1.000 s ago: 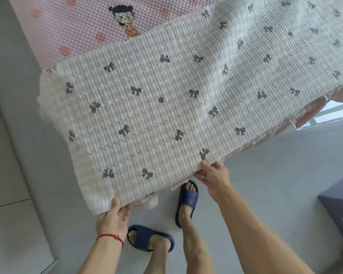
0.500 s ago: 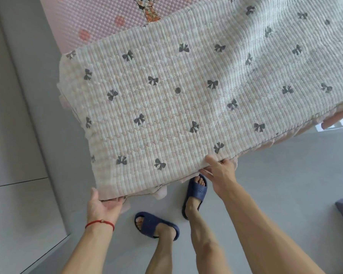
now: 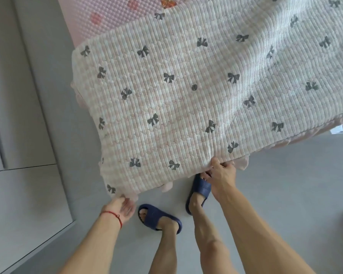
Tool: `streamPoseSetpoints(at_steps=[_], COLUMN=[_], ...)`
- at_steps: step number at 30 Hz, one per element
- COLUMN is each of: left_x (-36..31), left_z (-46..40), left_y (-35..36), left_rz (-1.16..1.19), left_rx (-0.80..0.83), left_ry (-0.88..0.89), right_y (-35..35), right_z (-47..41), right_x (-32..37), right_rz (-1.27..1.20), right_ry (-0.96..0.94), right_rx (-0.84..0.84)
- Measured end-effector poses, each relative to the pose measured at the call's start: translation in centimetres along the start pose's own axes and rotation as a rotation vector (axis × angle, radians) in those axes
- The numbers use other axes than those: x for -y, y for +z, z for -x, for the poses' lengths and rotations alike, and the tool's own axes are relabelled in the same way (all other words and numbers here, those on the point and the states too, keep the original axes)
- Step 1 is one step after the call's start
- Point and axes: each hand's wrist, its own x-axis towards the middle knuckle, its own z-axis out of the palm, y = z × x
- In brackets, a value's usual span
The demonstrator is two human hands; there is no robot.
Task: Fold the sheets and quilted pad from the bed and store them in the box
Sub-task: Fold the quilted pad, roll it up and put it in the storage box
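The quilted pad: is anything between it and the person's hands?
Nothing visible. The right hand already grips the quilted pad at its near edge; the blurred left hand sits at its near corner.

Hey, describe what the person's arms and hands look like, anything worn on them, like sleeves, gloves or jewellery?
Both arms are bare up to the frame edge, with no sleeves showing, and both hands are gloveless. The left hand has a thin red string bracelet at the wrist, with a small bead on it. The right hand and its wrist carry nothing: no watch, ring or band is visible.
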Motion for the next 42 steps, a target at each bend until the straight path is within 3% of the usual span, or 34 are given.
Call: streamPoseSetpoints(at_steps=[2,4,6,8,10,12,14,20,27,32,42], left_x=[-2.1,-4.3,-6.0,-8.5,-10.7,-11.8,-12.0,-11.6,-10.3,-11.0,-11.7], left_z=[0.1,2.6,7.3,11.1,12.1,11.7,11.2,11.6,10.5,9.5,8.7], left_y=[0.1,1.7,5.3,10.1,14.5,17.8,20.1,22.5,22.7,23.1,22.8], left_rz=[-0.374,-0.649,-0.835,-1.127,-1.558,-1.92,-2.09,-2.14,-2.09,-2.124,-2.148], left_rx=[-0.244,-0.46,-0.327,-0.057,0.058,0.119,0.093,0.04,-0.034,0.03,0.126], left_ry=[0.166,0.685,1.26,1.515,1.502,1.345,1.19,1.004,1.101,1.145,1.143], right_y=[0.7,1.6,2.5,3.5,4.7,5.8,6.9,8.5,10.2,13.0,15.2], right_z=[0.1,1.0,2.2,3.8,5.3,5.4,4.8,5.2,3.9,4.8,5.8], right_x=[-0.4,-0.8,-1.3,-2.3,-3.0,-3.9,-3.9,-3.8,-3.4,-3.9,-6.9], right_rz=[0.004,0.037,0.145,0.197,0.17,0.156,0.153,0.213,0.265,0.247,0.041], right_ry=[0.066,0.164,0.208,0.188,0.239,0.292,0.312,0.386,0.376,0.322,0.283], right_rx=[-0.015,-0.04,-0.06,-0.035,0.031,0.066,0.048,-0.048,-0.233,-0.451,-0.622])
